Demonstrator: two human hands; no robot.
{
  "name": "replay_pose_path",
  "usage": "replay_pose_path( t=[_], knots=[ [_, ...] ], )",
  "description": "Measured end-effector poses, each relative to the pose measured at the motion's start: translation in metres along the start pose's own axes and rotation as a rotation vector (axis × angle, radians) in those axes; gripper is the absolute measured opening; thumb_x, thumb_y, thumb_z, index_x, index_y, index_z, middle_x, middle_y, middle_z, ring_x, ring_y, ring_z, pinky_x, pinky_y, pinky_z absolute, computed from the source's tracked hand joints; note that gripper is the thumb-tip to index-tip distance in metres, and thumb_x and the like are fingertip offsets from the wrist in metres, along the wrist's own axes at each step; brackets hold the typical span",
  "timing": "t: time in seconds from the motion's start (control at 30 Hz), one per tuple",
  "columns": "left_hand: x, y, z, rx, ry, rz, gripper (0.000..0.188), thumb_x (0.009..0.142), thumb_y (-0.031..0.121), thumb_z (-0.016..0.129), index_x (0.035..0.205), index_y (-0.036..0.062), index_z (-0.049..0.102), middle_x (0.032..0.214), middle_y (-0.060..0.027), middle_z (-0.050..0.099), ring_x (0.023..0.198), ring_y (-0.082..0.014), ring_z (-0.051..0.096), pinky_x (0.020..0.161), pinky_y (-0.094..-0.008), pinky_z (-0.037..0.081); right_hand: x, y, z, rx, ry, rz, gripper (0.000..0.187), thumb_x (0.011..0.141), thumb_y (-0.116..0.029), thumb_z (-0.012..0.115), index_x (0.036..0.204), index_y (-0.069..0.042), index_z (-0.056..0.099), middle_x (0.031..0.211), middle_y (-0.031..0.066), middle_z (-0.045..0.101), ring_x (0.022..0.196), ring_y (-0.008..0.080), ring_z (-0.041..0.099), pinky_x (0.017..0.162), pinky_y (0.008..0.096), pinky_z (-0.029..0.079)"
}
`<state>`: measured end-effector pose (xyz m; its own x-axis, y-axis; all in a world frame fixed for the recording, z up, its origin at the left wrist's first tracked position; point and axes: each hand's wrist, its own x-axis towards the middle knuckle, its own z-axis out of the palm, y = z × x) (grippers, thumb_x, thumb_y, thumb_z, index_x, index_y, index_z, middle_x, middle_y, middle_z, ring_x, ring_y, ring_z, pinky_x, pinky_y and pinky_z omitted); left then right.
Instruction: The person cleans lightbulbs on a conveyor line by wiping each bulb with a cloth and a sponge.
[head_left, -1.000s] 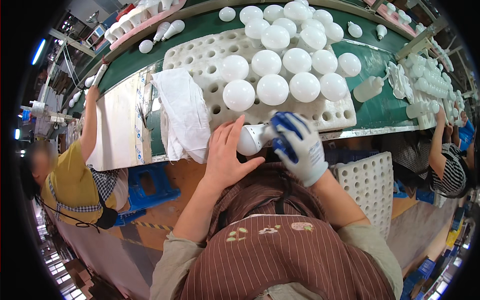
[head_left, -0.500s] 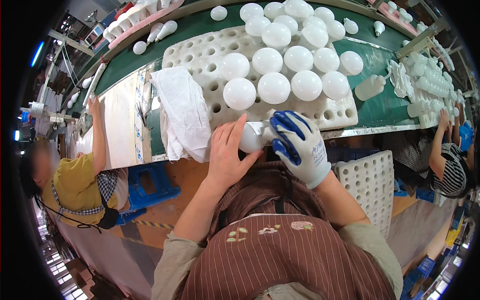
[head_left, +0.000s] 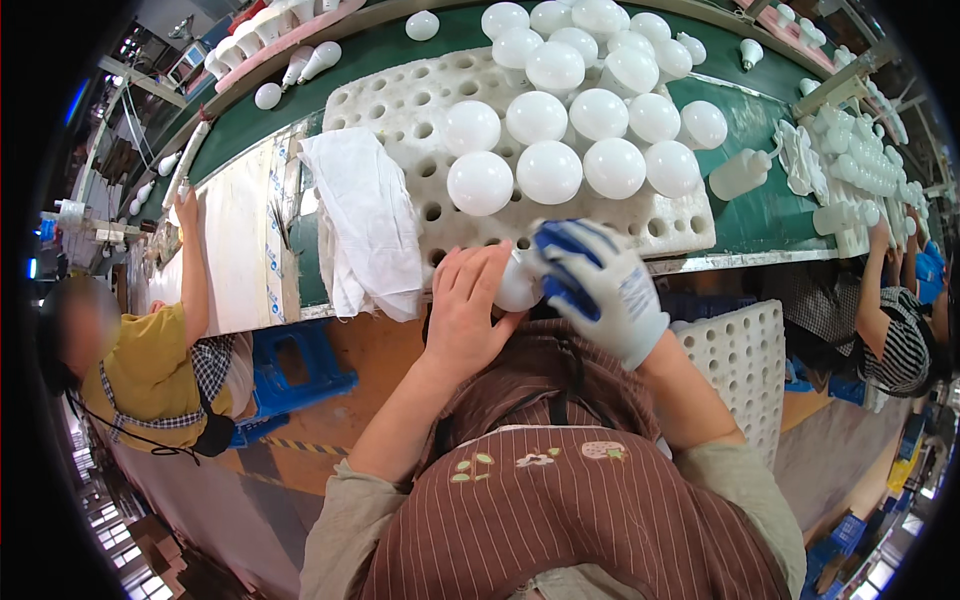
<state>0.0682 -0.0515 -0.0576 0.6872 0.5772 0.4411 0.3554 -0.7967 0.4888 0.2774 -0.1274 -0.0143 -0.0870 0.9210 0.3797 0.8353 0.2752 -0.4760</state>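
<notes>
My bare left hand [head_left: 470, 305] is closed round a white light bulb [head_left: 519, 283] at the near edge of the bench, its fingers over the left of the globe. My right hand [head_left: 598, 290], in a white knit glove with blue coated fingers, grips the bulb's other end. The glove hides that end. Just beyond my hands, several white bulbs [head_left: 549, 172] stand globe-up in a white foam tray [head_left: 390, 100] with round holes. A folded white cloth [head_left: 362, 220] lies over the tray's left side.
A green conveyor belt [head_left: 385, 48] with loose bulbs runs behind the tray. A white plastic bottle [head_left: 740, 175] stands to the right. Another holed foam board [head_left: 735, 370] leans below the bench. One co-worker [head_left: 150, 370] sits at left beside a blue stool [head_left: 295, 370]; others work at far right.
The bulb in my hands has turned and shifted slightly right. My left fingers have curled more round it. Loose bulbs on the belt have moved left.
</notes>
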Motion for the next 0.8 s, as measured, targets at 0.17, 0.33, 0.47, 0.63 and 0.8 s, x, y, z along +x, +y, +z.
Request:
replay_pose_path(
  t=[0.17, 0.33, 0.47, 0.63, 0.8],
  knots=[
    [-0.008, 0.003, 0.007, -0.009, -0.047, -0.126, 0.085, 0.064, 0.010, 0.086, 0.141, 0.0034, 0.050, 0.130, -0.0160, 0.060, 0.114, -0.0371, 0.057, 0.099, -0.0481, 0.043, -0.002, 0.003, 0.007, -0.094, -0.083, 0.019, 0.038, 0.087, -0.025, 0.070, 0.122, -0.011, 0.065, 0.131, 0.0120, 0.061, 0.123, 0.0354, 0.055, 0.104, 0.0484, 0.043],
    [-0.015, 0.008, 0.006, -0.239, -0.003, -0.191, 0.085, 0.067, 0.007, 0.087, 0.142, 0.0048, 0.048, 0.134, -0.0131, 0.056, 0.120, -0.0326, 0.057, 0.105, -0.0442, 0.043, -0.011, 0.023, -0.012, 0.639, -0.005, 0.388, 0.040, 0.091, -0.014, 0.065, 0.129, -0.001, 0.064, 0.129, 0.0151, 0.065, 0.118, 0.0287, 0.060, 0.104, 0.0362, 0.044],
    [-0.022, 0.019, 0.003, -1.328, 0.010, -0.651, 0.089, 0.074, 0.001, 0.084, 0.149, 0.0050, 0.038, 0.146, -0.0106, 0.048, 0.128, -0.0254, 0.054, 0.111, -0.0408, 0.042, 0.000, 0.004, -0.021, 1.280, 0.137, 0.516, 0.034, 0.100, -0.007, 0.055, 0.129, 0.009, 0.062, 0.126, 0.0118, 0.068, 0.115, 0.0160, 0.060, 0.102, 0.0290, 0.045],
    [-0.032, 0.008, 0.015, -2.351, -0.023, -0.655, 0.079, 0.088, 0.018, 0.075, 0.152, 0.0026, 0.032, 0.146, -0.0168, 0.048, 0.131, -0.0310, 0.052, 0.112, -0.0402, 0.042, 0.012, -0.016, -0.014, 1.149, 0.187, 0.418, 0.038, 0.097, -0.008, 0.056, 0.131, 0.009, 0.060, 0.132, 0.0155, 0.064, 0.119, 0.0199, 0.059, 0.104, 0.0311, 0.044],
    [-0.032, 0.014, 0.013, -2.457, 0.046, -0.623, 0.079, 0.089, 0.043, 0.069, 0.151, 0.0081, 0.036, 0.143, -0.0195, 0.049, 0.120, -0.0333, 0.055, 0.106, -0.0454, 0.042, 0.024, -0.030, -0.009, 0.682, 0.154, 0.115, 0.050, 0.089, -0.010, 0.063, 0.137, 0.003, 0.056, 0.137, 0.0222, 0.058, 0.128, 0.0334, 0.056, 0.109, 0.0372, 0.040]
  ],
)
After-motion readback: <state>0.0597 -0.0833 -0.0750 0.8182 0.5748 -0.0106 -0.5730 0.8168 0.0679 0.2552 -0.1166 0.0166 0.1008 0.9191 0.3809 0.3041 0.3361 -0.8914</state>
